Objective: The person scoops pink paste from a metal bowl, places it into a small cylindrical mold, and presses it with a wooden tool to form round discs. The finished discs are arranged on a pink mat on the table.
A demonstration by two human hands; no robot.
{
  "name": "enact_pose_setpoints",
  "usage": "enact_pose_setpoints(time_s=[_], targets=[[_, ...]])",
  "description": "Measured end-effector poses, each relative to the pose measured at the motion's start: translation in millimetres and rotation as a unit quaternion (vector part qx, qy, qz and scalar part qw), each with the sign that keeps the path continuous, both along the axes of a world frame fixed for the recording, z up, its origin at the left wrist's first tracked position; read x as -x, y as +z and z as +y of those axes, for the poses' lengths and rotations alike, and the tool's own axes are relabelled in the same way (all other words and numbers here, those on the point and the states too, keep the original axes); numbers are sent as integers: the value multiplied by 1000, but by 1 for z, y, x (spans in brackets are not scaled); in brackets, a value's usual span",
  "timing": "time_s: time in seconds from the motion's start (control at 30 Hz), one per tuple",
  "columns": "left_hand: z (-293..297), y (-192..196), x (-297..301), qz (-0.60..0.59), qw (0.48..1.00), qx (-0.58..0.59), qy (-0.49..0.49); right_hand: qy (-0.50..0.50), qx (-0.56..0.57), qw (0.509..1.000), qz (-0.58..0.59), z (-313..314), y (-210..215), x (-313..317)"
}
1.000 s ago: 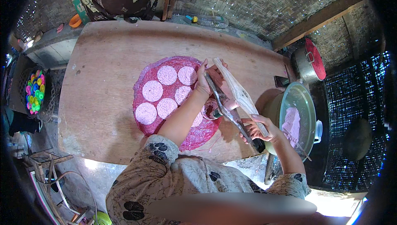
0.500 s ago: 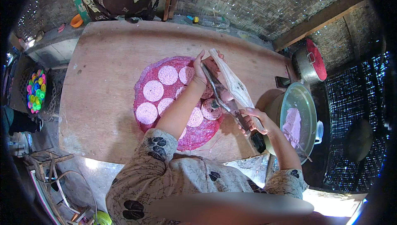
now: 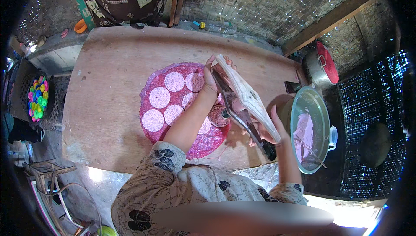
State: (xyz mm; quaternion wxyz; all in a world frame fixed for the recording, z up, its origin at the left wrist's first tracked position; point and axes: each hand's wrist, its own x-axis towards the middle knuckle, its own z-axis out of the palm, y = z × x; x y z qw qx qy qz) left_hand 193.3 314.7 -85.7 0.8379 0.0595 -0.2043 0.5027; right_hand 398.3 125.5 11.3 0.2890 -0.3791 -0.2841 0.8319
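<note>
Nearest is the person's patterned shirt, its short sleeves leading to both forearms. The left hand clasps the far end of a wooden press, fingers over the pale upper bar and thumb upright beside the dark lower one. The right hand is half spread at the near end, thumb standing away, the pale bar's tip against the palm. The press slants above a pink cloth on the tabletop; I cannot tell whether its spout meets the shadowed disc beneath.

Pale pink discs dot the cloth. The tabletop is bare, scuffed plywood. At its right end, a pale green tub holds pink dough and a spoon. Left of the tabletop, a basket carries bright plastic pieces.

Farther off are a metal pot with a red cover, a clear bottle, an orange bowl, a brown patterned curtain and the woven wall.
</note>
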Motion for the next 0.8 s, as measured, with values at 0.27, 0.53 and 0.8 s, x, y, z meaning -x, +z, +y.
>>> enact_pose_setpoints(time_s=[0.27,0.53,0.8], targets=[[13,-18,4,-88,995,8,55,-132,59,975,169,21,-82,46],[38,6,59,-83,979,-21,184,-49,67,967,239,22,-122,50],[-10,103,108,93,994,-33,45,-7,-125,986,112,9,-68,-2]])
